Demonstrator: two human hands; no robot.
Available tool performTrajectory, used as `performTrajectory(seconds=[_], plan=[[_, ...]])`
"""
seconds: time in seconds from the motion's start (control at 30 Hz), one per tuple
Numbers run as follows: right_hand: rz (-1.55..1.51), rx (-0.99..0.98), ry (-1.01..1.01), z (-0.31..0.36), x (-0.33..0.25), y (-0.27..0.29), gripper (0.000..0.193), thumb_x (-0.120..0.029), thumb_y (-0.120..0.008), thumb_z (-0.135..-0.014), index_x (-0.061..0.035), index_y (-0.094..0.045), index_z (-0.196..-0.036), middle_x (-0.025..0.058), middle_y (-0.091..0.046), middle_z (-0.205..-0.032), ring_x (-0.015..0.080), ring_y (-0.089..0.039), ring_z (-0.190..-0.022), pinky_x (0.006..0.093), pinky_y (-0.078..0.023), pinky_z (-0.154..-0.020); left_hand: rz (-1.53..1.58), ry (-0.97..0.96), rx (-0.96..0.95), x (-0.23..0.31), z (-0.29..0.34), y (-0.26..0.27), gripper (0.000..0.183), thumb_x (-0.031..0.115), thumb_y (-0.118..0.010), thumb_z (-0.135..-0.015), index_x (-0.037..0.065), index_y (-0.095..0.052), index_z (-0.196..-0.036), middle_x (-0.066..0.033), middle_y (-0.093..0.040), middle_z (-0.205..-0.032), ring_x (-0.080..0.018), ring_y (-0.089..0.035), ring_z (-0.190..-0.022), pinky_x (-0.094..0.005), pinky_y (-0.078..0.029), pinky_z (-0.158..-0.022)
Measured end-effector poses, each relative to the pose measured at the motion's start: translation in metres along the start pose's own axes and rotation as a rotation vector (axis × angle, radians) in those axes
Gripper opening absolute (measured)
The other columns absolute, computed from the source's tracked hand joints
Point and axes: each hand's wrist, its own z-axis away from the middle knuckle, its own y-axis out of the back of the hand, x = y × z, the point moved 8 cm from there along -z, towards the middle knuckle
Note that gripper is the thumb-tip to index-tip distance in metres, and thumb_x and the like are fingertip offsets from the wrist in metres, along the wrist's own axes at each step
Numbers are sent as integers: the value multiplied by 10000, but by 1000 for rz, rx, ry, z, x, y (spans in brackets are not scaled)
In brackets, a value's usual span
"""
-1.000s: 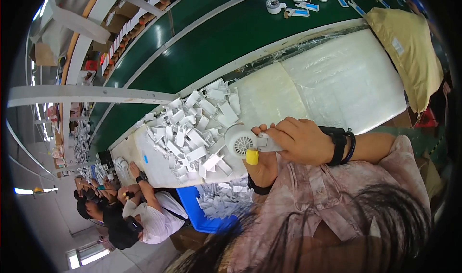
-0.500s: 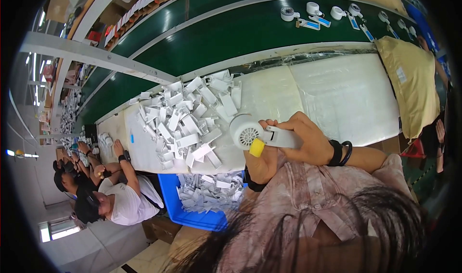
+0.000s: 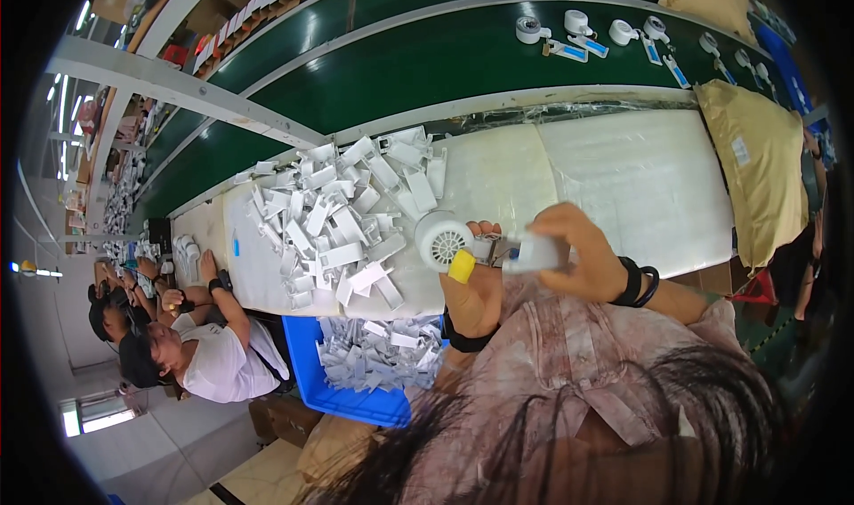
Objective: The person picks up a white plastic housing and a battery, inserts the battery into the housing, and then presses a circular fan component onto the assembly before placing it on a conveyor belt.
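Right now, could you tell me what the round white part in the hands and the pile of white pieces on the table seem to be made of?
The round white part looks like matte moulded plastic: even colour, neat vent slots on its face. The pile of white pieces looks like the same stiff plastic, with crisp edges and identical shapes. The left hand and right hand hold the part.

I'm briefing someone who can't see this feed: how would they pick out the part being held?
Start at the white padded table beside the green belt. At its near edge, both hands hold a small white fan: round grilled head, unlike the flat white pieces piled beside it.
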Motion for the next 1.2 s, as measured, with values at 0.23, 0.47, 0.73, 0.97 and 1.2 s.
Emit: performTrajectory(seconds=[0.23,0.47,0.73,0.97,1.2], plan=[[101,-316,152,1,-13,-22,566,-89,-756,-658,-75,-531,-1177,174,-412,-1444,361,-367,-1373,461,-329,-1052,71,130,18,-7,3,-4,288,211,-611,-912,67,-561,-1157,-64,-587,-1178,-234,-558,-1135,-407,-493,-947],[156,-357,160,-2,-19,-21,526,-111,-750,-663,-77,-548,-1148,181,-404,-1449,362,-365,-1374,469,-324,-1057,-6,156,-120,-8,3,-3,434,306,-600,-919,69,-461,-1255,-89,-488,-1285,-243,-437,-1271,-439,-357,-1101],[-266,-366,13,1,-12,-21,518,-117,-742,-663,-77,-564,-1148,173,-426,-1437,342,-345,-1383,473,-298,-1080,0,40,-48,-5,1,-4,326,185,-619,-885,43,-532,-1166,-84,-559,-1136,-251,-488,-1199,-424,-445,-995],[261,-520,138,-4,-21,-19,502,-109,-744,-665,-76,-562,-1132,155,-442,-1423,347,-347,-1376,498,-277,-1098,-229,88,-4,-3,8,-12,371,157,-651,-871,20,-524,-1192,-105,-569,-1154,-258,-529,-1151,-397,-453,-972],[69,-273,13,-4,-12,-1,521,-92,-754,-688,-47,-546,-1164,165,-473,-1381,337,-441,-1302,444,-377,-1049,-40,68,-55,-10,-2,-2,379,205,-587,-900,61,-515,-1243,-104,-545,-1208,-263,-508,-1178,-452,-357,-1083]])
